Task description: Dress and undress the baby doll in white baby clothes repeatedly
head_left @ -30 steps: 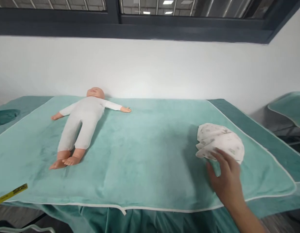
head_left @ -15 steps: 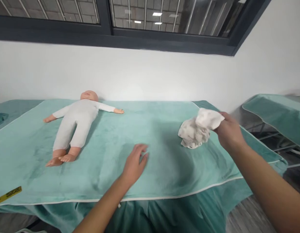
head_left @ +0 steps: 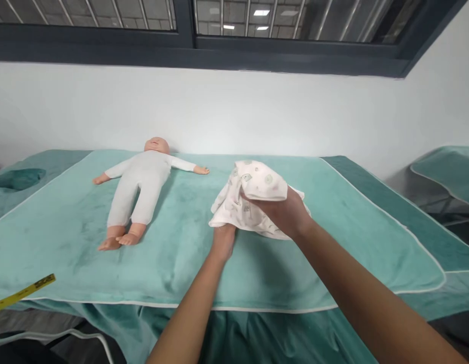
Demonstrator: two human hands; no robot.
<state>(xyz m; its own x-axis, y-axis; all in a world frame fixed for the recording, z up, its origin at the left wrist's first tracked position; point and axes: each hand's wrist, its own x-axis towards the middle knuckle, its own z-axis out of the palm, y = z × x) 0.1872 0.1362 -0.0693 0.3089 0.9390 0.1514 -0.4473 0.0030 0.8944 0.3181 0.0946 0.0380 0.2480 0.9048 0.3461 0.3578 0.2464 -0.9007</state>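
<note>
A white patterned baby garment is bunched up over the middle of the teal towel. My right hand is closed on its upper part and holds it just above the towel. My left hand reaches under the garment's lower edge; its fingers are hidden by the cloth. A baby doll in a white suit lies on its back to the left, head toward the wall, arms spread, well clear of both hands.
The towel covers a table draped in darker teal cloth against a white wall. A yellow measuring tape pokes in at the lower left. A second teal-covered table stands at the right.
My right hand has carried the garment from the towel's right side to its middle. My left hand moved up from the towel to the garment's lower edge.
</note>
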